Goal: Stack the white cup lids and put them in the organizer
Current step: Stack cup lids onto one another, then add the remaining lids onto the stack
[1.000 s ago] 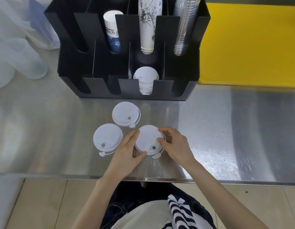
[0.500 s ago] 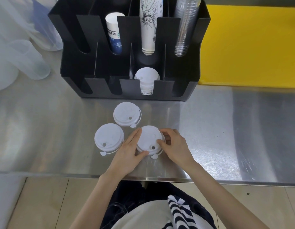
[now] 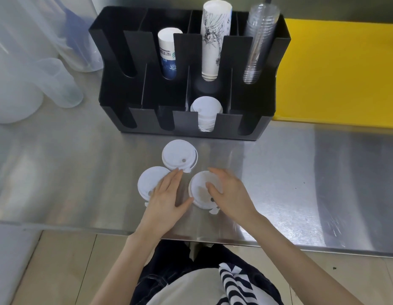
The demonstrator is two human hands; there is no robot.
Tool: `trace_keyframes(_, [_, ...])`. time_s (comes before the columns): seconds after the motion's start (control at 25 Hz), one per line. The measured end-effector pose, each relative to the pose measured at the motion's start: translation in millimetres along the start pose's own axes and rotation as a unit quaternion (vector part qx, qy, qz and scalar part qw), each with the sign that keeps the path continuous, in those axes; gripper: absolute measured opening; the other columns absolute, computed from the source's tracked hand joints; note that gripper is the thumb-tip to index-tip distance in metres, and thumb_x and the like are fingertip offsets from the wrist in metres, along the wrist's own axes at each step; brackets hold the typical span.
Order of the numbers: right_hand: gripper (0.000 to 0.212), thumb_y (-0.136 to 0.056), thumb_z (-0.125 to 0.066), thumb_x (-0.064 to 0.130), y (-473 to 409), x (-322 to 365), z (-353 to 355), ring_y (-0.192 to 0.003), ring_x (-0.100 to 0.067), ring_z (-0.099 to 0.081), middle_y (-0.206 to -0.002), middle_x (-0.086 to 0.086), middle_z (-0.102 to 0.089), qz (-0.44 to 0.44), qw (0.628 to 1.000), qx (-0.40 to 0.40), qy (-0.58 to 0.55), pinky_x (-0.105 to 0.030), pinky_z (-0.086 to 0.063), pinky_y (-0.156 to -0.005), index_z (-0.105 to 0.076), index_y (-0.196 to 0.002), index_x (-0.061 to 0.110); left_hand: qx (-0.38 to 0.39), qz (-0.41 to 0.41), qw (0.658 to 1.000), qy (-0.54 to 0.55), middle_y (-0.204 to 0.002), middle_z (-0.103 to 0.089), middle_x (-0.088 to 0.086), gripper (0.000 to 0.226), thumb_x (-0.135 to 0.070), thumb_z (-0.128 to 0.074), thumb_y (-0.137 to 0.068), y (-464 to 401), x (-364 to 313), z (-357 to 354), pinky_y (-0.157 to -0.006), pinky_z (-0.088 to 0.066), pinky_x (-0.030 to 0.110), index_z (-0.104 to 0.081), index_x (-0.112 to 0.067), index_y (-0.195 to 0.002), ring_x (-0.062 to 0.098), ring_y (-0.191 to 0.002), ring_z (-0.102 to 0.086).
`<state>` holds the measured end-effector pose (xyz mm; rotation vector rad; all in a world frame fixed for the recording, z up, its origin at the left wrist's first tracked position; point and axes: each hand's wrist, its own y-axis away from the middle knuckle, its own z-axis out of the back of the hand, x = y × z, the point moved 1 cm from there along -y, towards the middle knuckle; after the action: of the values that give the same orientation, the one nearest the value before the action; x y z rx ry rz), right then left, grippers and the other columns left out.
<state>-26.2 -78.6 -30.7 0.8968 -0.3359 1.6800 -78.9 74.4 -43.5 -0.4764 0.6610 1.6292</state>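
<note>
Lids lie three together near the desk's [image 3: 301,172] front edge, before the organizer [image 3: 186,119]. Our right hand [image 3: 230,194] cups the right lid [image 3: 201,190], fingers loosely curled; our left hand [image 3: 167,199], flat and spread, now covers the left lid [image 3: 150,181], having left the right one.

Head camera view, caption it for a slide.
Two bare hands over white plastic cup lids before a black organizer.
</note>
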Motion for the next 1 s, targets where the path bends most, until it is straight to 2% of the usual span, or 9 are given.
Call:
trace_keyframes(0.2, [0.046,-0.091,-0.046,0.022,-5,31,-23,-0.132,-0.019,-0.038,-0.144,-0.003,-0.044,0.049,0.996,0.055,0.045,-0.026,-0.026,-0.110,-0.038,-0.136,0.015,-0.036,0.049,0.994,-0.089,-0.152,-0.023,0.011,0.082,-0.040,-0.064,-0.075,3,27,17,-0.114,-0.019,0.046,-0.023,-0.011,-0.140,0.029,-0.142,-0.017])
trace_keyframes(0.44, [0.047,-0.089,-0.043,0.020,-21,53,-51,-0.119,-0.033,-0.046,-0.133,-0.015,-0.052,0.049,0.981,0.127,0.139,-0.038,-0.037,-0.101,-0.037,-0.134,0.008,0.013,0.096,0.991,-0.089,-0.154,-0.015,0.012,0.094,-0.055,-0.061,-0.070,-3,51,26,-0.114,-0.019,0.045,-0.015,-0.013,-0.141,0.028,-0.141,-0.017])
trace_keyframes(0.64, [0.038,-0.090,-0.043,0.019,-25,61,-61,-0.116,-0.034,-0.048,-0.128,-0.017,-0.052,0.030,0.977,0.143,0.155,-0.037,-0.039,-0.096,-0.043,-0.124,0.003,0.017,0.091,0.994,-0.060,-0.151,-0.025,0.005,0.078,-0.036,-0.062,-0.078,-7,60,31,-0.110,-0.025,0.040,-0.020,-0.014,-0.140,0.025,-0.137,-0.027])
trace_keyframes(0.76, [0.036,-0.089,-0.044,0.019,-23,63,-61,-0.113,-0.034,-0.050,-0.127,-0.016,-0.055,0.031,0.985,0.125,0.114,-0.037,-0.042,-0.094,-0.045,-0.123,0.007,-0.010,0.085,0.996,-0.009,-0.148,-0.031,0.007,0.075,-0.028,-0.066,-0.077,-4,60,33,-0.109,-0.028,0.038,-0.025,-0.011,-0.138,0.027,-0.134,-0.031])
trace_keyframes(0.88, [0.039,-0.089,-0.049,0.021,-23,65,-53,-0.115,-0.030,-0.052,-0.131,-0.012,-0.054,-0.006,0.998,0.068,-0.010,-0.035,-0.041,-0.097,-0.045,-0.127,0.014,-0.058,0.088,0.993,0.050,-0.148,-0.030,0.006,0.074,-0.024,-0.067,-0.077,0,50,40,-0.105,-0.032,0.033,-0.028,-0.009,-0.137,0.026,-0.133,-0.033])
trace_keyframes(1.0, [0.038,-0.086,-0.056,0.021,-22,65,-42,-0.100,-0.022,-0.059,-0.119,-0.009,-0.062,-0.047,0.993,0.019,-0.103,-0.028,-0.043,-0.092,-0.051,-0.123,0.016,-0.076,0.080,0.988,0.113,-0.146,-0.029,0.001,0.072,-0.022,-0.068,-0.077,0,37,48,-0.097,-0.031,0.024,-0.029,-0.014,-0.137,0.021,-0.131,-0.034])
